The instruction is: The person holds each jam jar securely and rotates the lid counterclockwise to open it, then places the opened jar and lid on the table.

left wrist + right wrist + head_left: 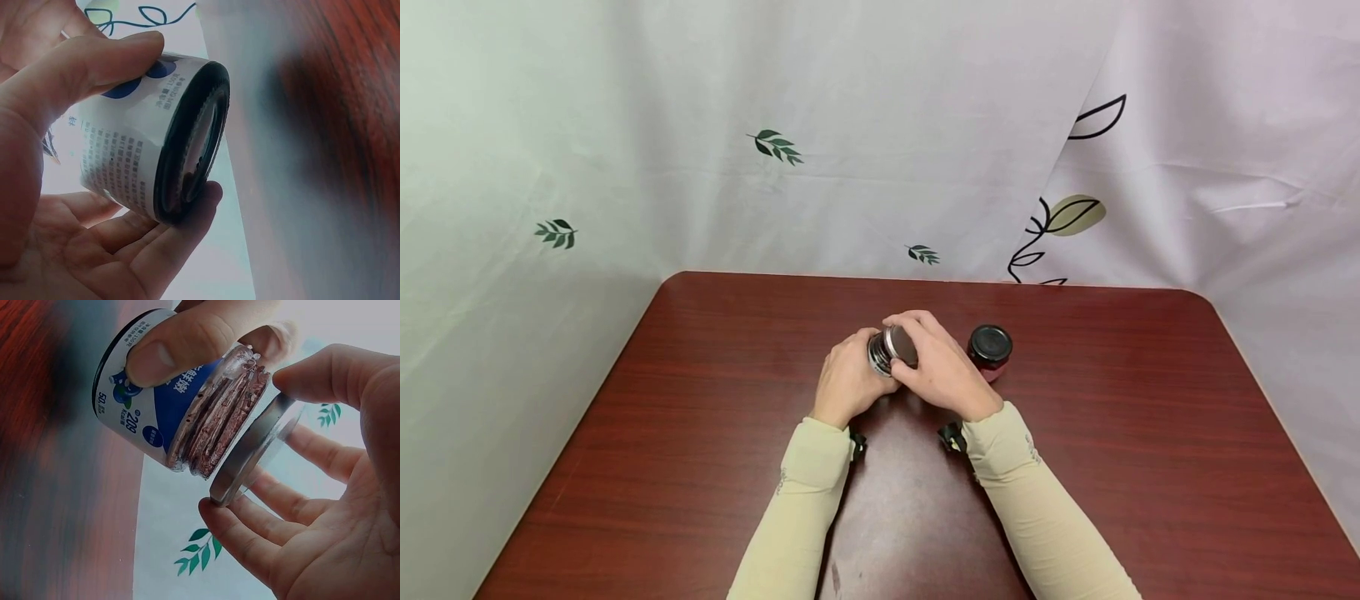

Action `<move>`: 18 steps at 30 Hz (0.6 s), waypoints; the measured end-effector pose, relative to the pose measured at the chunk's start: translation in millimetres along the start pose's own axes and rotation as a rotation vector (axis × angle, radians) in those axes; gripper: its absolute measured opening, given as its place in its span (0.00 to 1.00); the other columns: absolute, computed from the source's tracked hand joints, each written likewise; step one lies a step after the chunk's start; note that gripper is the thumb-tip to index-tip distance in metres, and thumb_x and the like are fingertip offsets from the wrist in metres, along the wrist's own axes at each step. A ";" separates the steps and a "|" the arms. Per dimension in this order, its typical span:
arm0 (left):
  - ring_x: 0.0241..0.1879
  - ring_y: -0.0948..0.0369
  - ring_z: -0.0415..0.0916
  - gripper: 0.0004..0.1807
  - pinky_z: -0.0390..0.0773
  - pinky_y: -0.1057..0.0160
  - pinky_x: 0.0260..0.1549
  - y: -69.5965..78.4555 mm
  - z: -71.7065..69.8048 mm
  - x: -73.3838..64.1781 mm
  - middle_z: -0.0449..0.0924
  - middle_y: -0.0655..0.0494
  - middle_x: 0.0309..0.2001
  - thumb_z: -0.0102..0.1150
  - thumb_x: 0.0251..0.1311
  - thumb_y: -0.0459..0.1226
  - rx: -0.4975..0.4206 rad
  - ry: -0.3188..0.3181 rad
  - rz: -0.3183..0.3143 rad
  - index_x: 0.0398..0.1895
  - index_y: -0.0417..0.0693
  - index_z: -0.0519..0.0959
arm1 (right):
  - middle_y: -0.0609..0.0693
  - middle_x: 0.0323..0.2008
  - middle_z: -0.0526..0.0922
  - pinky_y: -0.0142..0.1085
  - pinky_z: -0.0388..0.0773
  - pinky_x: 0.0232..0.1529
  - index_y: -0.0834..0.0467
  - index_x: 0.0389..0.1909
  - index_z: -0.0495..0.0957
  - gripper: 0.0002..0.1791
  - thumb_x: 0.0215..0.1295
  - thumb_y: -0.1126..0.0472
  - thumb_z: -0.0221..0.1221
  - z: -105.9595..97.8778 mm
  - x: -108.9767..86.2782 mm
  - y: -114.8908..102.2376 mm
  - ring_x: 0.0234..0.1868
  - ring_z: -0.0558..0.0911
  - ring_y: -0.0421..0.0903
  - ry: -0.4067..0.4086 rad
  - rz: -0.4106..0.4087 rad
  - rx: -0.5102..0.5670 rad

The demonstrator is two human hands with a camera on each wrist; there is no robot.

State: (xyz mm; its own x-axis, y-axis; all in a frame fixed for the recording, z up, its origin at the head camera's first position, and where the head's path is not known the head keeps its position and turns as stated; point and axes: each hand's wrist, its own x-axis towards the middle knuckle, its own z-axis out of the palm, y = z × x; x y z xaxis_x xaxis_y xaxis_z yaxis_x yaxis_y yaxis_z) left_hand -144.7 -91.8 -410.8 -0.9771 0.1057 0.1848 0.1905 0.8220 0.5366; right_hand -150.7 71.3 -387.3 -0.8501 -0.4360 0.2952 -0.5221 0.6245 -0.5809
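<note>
My left hand (850, 377) grips a small glass jar (147, 428) with a white and blue label, tilted on its side above the table. In the left wrist view the thumb lies across the label and the other fingers wrap under, one fingertip at the base. A silver metal lid (253, 450) is pinched at its edge between the thumb and fingers of my right hand (942, 367). The lid stands just off the jar's mouth, facing it. Threads on the neck are exposed, with reddish-brown contents or residue showing through the glass.
Just right of my right hand stands another jar (990, 344), with a black lid and a reddish body. The dark red wooden table (700, 400) runs back to a white curtain (850, 108) printed with leaves, which also hangs along both sides.
</note>
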 end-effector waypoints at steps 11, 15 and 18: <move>0.35 0.58 0.76 0.35 0.76 0.57 0.36 -0.8 1.3 0.8 0.78 0.54 0.39 0.71 0.32 0.45 -0.015 -0.021 -0.029 0.51 0.47 0.74 | 0.47 0.57 0.66 0.38 0.72 0.49 0.49 0.60 0.67 0.29 0.55 0.59 0.58 -0.6 -0.3 1.1 0.52 0.72 0.41 0.002 0.012 -0.001; 0.35 0.57 0.76 0.36 0.76 0.57 0.36 -1.0 1.3 0.8 0.78 0.54 0.38 0.71 0.33 0.45 -0.015 -0.023 -0.031 0.51 0.47 0.73 | 0.47 0.58 0.66 0.38 0.72 0.49 0.48 0.60 0.67 0.28 0.55 0.59 0.58 -0.9 -0.3 1.7 0.52 0.73 0.43 -0.001 0.020 -0.005; 0.36 0.57 0.76 0.36 0.76 0.57 0.36 -1.2 0.9 0.9 0.78 0.55 0.38 0.72 0.32 0.45 -0.015 -0.021 -0.037 0.51 0.47 0.73 | 0.47 0.58 0.66 0.39 0.72 0.49 0.48 0.60 0.66 0.29 0.56 0.58 0.59 -1.4 0.1 1.4 0.52 0.73 0.43 0.003 0.024 -0.005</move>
State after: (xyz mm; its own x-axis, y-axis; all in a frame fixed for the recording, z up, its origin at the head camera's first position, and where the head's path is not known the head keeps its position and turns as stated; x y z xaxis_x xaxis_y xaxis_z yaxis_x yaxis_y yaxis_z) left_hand -145.9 -92.1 -412.1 -0.9852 0.0871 0.1476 0.1554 0.8172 0.5550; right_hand -151.6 73.0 -387.1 -0.8625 -0.4190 0.2838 -0.5021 0.6379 -0.5840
